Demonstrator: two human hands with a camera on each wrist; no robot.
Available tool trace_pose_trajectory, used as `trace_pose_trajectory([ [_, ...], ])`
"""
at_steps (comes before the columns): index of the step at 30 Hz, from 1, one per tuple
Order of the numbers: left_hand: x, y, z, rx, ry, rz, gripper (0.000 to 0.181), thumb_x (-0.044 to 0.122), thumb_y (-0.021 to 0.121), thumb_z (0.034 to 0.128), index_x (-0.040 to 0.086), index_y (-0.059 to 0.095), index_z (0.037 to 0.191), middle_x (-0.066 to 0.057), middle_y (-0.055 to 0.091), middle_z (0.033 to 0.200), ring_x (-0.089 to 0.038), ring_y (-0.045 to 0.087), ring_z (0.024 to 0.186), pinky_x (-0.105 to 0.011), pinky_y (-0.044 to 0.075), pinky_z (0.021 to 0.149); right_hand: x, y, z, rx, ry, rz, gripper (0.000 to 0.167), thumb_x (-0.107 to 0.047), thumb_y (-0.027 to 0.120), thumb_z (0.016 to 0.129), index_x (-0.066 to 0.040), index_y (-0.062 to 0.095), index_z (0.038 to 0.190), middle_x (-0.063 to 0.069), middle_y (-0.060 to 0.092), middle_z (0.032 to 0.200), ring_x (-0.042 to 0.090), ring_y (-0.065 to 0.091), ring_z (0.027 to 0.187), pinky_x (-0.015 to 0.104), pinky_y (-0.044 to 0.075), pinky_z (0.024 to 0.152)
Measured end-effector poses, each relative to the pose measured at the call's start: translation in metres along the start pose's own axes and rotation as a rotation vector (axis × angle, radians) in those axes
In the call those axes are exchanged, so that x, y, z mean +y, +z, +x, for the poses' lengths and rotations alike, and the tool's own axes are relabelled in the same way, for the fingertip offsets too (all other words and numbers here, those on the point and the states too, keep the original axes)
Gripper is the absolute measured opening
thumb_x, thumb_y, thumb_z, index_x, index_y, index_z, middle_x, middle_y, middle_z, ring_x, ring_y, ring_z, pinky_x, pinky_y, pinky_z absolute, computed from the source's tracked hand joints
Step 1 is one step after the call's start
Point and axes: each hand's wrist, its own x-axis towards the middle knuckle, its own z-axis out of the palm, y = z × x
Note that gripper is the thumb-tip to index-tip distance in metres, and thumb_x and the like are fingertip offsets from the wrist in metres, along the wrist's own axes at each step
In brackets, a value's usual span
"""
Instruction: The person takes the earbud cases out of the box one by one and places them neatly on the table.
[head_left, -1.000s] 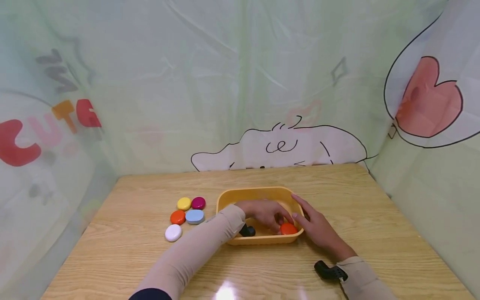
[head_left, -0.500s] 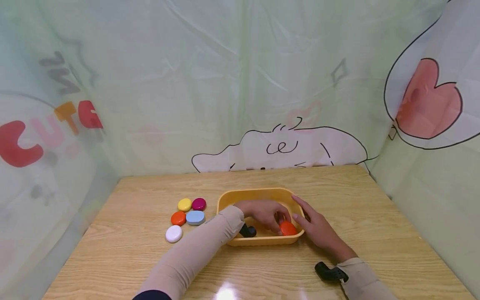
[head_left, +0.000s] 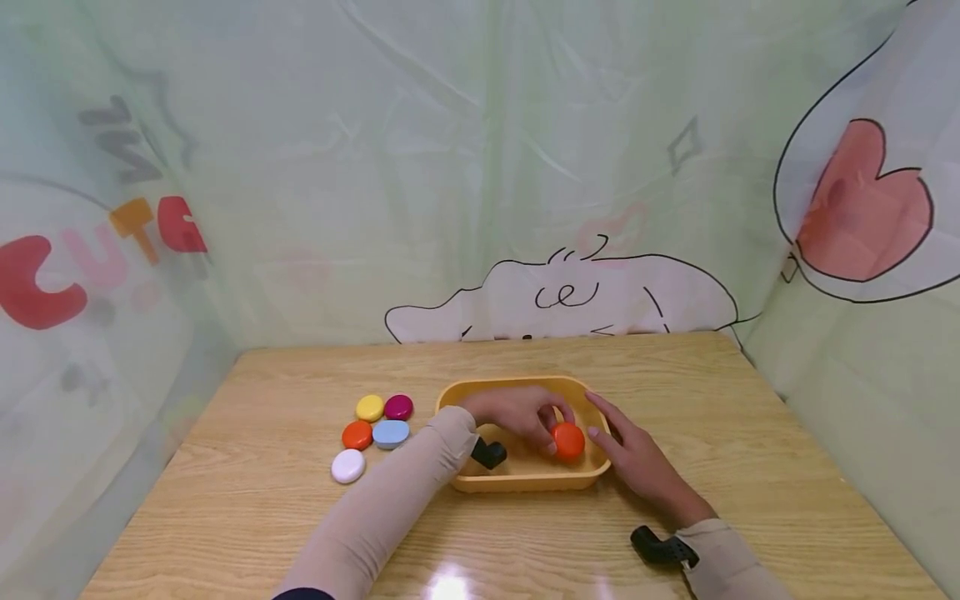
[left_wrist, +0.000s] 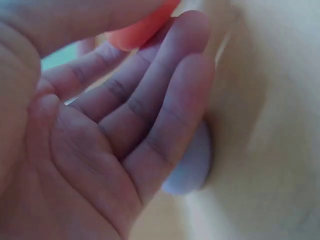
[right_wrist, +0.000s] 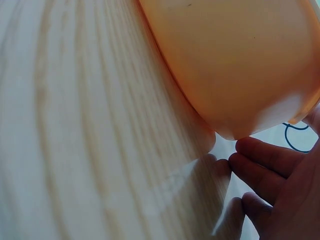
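Note:
In the head view my left hand (head_left: 517,412) reaches into a yellow-orange plastic tray (head_left: 525,483). It pinches a glossy orange-red round disc (head_left: 568,441) between thumb and fingers, near the tray's right end. The left wrist view shows the same orange-red disc (left_wrist: 142,31) at the fingertips, and a pale rounded piece (left_wrist: 190,165) partly hidden behind the fingers. With fairly straight fingers, my right hand (head_left: 647,467) touches the tray's right end. From the right wrist, its fingers (right_wrist: 270,165) meet the outside of the tray wall (right_wrist: 240,65).
Left of the tray on the wooden table (head_left: 247,500) lie a yellow disc (head_left: 370,408), a magenta disc (head_left: 398,407), another orange-red disc (head_left: 357,435), a light blue oval (head_left: 391,434) and a white disc (head_left: 348,466). A printed curtain (head_left: 337,167) surrounds the table.
The orange-red disc in my left hand has risen from the tray's front right corner and moved slightly back and left. My right hand stays at the tray's end.

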Motion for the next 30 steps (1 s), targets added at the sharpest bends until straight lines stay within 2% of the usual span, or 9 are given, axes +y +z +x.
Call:
trace_pose_trajectory([
  [3, 0.000, -0.006, -0.009, 0.050, -0.002, -0.057, 0.040, 0.013, 0.078, 0.0869, 0.015, 0.062, 0.123, 0.003, 0.069, 0.097, -0.011, 0.063, 0.089, -0.023, 0.051, 0.081, -0.001, 0.002, 0.000, -0.009, 0.006, 0.003, 0.058, -0.037, 0.046, 0.107, -0.019, 0.027, 0.159, 0.019, 0.024, 0.162, 0.044, 0.024, 0.146, 0.060, 0.026, 0.112],
  [9, -0.001, -0.020, -0.033, 0.190, 0.005, -0.184, 0.044, 0.012, 0.078, 0.0855, 0.012, 0.060, 0.126, 0.000, 0.070, 0.101, -0.014, 0.066, 0.093, -0.026, 0.051, 0.087, 0.001, 0.003, 0.001, -0.010, 0.003, -0.006, 0.057, -0.035, 0.047, 0.107, -0.021, 0.027, 0.160, 0.019, 0.025, 0.162, 0.042, 0.024, 0.147, 0.061, 0.025, 0.112],
  [16, -0.007, -0.030, -0.060, 0.292, 0.049, -0.248, 0.048, 0.010, 0.076, 0.0885, 0.013, 0.057, 0.133, -0.002, 0.070, 0.103, -0.015, 0.065, 0.098, -0.027, 0.049, 0.091, 0.004, 0.000, 0.001, -0.005, -0.024, -0.010, 0.058, -0.034, 0.047, 0.107, -0.020, 0.028, 0.159, 0.020, 0.027, 0.161, 0.043, 0.025, 0.146, 0.061, 0.025, 0.112],
  [21, -0.010, -0.035, -0.078, 0.358, 0.065, -0.280, 0.048, 0.012, 0.077, 0.0884, 0.014, 0.058, 0.133, -0.003, 0.070, 0.104, -0.017, 0.064, 0.101, -0.029, 0.050, 0.091, 0.003, -0.001, 0.002, -0.008, -0.025, -0.005, 0.058, -0.033, 0.047, 0.107, -0.019, 0.026, 0.160, 0.019, 0.026, 0.161, 0.042, 0.026, 0.146, 0.061, 0.026, 0.111],
  [30, -0.018, -0.032, -0.108, 0.501, 0.029, -0.353, 0.046, 0.013, 0.077, 0.0878, 0.014, 0.061, 0.131, -0.005, 0.070, 0.102, -0.020, 0.065, 0.096, -0.031, 0.050, 0.086, 0.002, -0.002, 0.003, -0.011, -0.011, -0.012, 0.058, -0.035, 0.047, 0.107, -0.021, 0.026, 0.160, 0.017, 0.026, 0.162, 0.040, 0.027, 0.146, 0.060, 0.026, 0.111],
])
